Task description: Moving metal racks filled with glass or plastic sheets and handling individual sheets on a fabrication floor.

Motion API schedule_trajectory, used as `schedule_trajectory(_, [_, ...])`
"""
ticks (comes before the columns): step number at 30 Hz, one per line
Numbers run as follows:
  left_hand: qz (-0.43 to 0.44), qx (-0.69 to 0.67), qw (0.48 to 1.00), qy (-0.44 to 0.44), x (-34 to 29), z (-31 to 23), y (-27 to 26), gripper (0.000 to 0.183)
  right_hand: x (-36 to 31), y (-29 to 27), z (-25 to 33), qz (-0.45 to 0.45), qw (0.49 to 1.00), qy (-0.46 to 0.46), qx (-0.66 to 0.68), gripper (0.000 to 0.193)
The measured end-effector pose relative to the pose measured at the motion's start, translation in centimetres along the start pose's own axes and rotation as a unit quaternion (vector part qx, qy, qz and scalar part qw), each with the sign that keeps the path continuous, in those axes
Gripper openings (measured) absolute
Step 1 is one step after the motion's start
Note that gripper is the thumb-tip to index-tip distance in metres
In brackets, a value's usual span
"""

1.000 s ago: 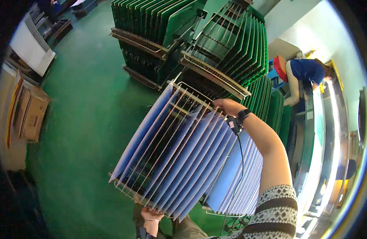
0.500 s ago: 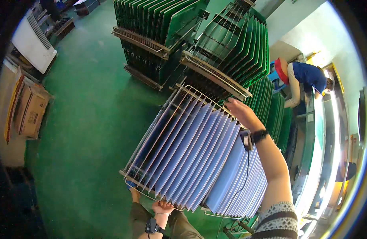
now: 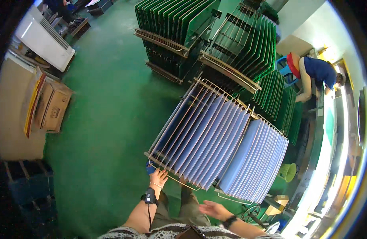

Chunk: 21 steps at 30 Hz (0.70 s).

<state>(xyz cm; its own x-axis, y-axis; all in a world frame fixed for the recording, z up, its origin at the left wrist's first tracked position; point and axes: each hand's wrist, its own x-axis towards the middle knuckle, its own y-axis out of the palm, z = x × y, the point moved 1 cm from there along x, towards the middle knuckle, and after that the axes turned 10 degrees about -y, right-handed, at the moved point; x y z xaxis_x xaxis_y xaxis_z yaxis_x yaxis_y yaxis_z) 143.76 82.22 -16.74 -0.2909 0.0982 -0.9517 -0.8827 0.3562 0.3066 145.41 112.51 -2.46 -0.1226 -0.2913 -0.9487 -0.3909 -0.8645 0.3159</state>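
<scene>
A wire rack (image 3: 172,173) stands in front of me, holding thin pale blue-white sheets (image 3: 209,139) on edge in a row. My left hand (image 3: 158,178) is at the rack's near left corner, fingers closed round its wire rail. Below the rack's near edge, my right hand (image 3: 215,210) is open and holds nothing, its fingers stretched to the left, apart from the rack. A second batch of upright pale sheets (image 3: 253,159) stands in a rack right beside the first. Dark bands with small cabled devices sit on my wrists; the left device (image 3: 150,195) shows plainly.
Racks of green panels (image 3: 175,24) and more green panels (image 3: 267,95) stand beyond. At right, a person (image 3: 319,73) in dark blue leans over a lit bench (image 3: 319,159). A green basket (image 3: 287,172) is near the bench. A carton (image 3: 54,107) and dark crates (image 3: 30,179) line the left.
My right hand has left the rack's far side and come back near my body. My left hand stays at the near rail, now closer to the left corner. The view has shifted.
</scene>
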Motion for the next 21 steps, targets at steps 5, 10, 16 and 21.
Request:
schedule_trajectory(5, [-0.020, 0.159, 0.985, -0.067, 2.2, -0.3, 0.3, 0.020, 13.0, -2.8, -5.2, 0.002, 0.982, -0.068, 0.176, 0.020])
schedule_trajectory(10, [0.098, 0.304, 0.948, -0.008, 6.3, -4.8, -8.1, 0.014, 15.4, 5.0, -4.3, -0.035, 0.924, -0.094, 0.369, 0.008])
schedule_trajectory(16, [-0.039, 0.258, 0.958, -0.118, 3.5, 0.7, -0.1, 0.016, 15.2, -0.5, -4.2, -0.047, 0.909, -0.214, 0.353, 0.006])
schedule_trajectory(21, [-0.049, 0.258, 0.954, -0.145, 3.2, 1.9, 0.7, 0.018, 14.5, -1.5, -4.0, -0.057, 0.903, -0.251, 0.345, 0.012])
